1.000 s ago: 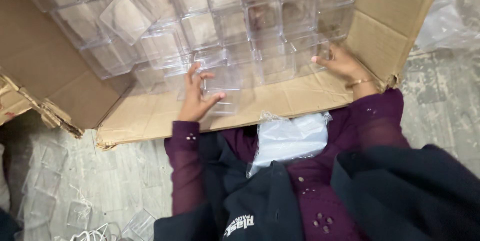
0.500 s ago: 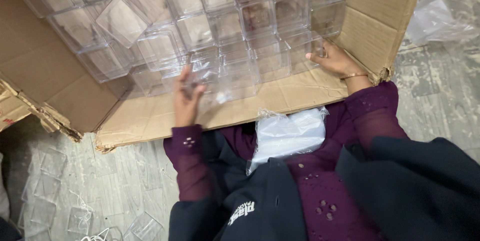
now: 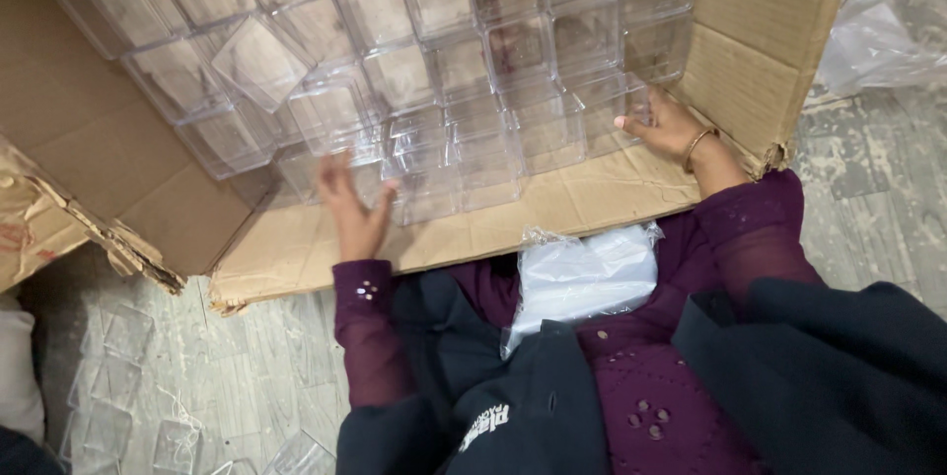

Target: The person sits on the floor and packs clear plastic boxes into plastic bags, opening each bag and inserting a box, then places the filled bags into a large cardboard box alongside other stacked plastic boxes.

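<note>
Both hands shifted — left hand [image 3: 353, 211] lower, right hand [image 3: 663, 125] at clear boxes [image 3: 464, 90].

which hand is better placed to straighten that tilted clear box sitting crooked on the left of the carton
Left. The left hand lies on the front row of clear boxes, fairly near the tilted clear box; the right hand rests by the carton's far right wall.

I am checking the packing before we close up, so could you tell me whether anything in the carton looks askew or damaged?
Yes. One clear plastic box at upper left lies tilted across the otherwise straight rows. The cardboard carton is torn and ragged along its left flap edge. Both hands rest at the front row.
</note>
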`<state>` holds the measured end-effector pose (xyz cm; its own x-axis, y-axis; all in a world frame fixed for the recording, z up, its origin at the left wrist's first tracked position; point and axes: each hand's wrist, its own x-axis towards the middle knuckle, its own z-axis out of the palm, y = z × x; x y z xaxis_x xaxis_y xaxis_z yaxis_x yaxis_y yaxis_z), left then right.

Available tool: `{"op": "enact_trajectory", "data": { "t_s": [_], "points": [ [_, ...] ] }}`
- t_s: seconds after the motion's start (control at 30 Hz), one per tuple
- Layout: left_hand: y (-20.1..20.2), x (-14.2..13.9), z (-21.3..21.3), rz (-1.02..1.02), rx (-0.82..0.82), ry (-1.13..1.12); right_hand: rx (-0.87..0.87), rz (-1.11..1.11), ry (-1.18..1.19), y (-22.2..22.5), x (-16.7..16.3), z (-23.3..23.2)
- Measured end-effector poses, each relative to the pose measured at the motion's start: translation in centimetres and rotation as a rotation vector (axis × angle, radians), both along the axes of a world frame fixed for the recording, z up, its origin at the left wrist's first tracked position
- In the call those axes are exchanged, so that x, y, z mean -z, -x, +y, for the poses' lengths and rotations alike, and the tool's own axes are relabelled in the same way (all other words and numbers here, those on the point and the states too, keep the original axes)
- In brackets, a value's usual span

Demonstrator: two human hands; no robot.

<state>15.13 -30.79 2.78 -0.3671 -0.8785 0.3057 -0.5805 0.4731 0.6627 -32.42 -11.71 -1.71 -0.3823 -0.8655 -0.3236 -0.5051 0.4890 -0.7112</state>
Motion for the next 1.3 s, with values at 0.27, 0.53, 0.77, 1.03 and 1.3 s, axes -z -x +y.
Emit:
{"op": "enact_trajectory", "data": {
  "t_s": [0.27, 0.53, 0.77, 1.03, 1.3],
  "points": [
    [5.3, -4.2, -12.8, -0.312, -0.273, 0.193, -0.024, 0.033, -0.018, 0.0, -0.2, 0.3],
    [8.0, -2.2, -11.1, -0.35, -0.422, 0.09, -0.057, 0.082, -0.045, 0.0, -0.7, 0.3],
    [9.5, -1.9, -12.0, -0.307, -0.515, -0.172, -0.048, 0.115, -0.028, -0.1, -0.3, 0.1],
    [3.9, -3.0, -7.0, -0.272, -0.436, 0.148, 0.007, 0.066, -0.117, 0.1, 0.6, -0.2],
    [0.7, 0.1, 0.1, -0.278, -0.544, -0.023, 0.012, -0.211, 0.083, 0.4, 2.4, -0.4]
  ]
}}
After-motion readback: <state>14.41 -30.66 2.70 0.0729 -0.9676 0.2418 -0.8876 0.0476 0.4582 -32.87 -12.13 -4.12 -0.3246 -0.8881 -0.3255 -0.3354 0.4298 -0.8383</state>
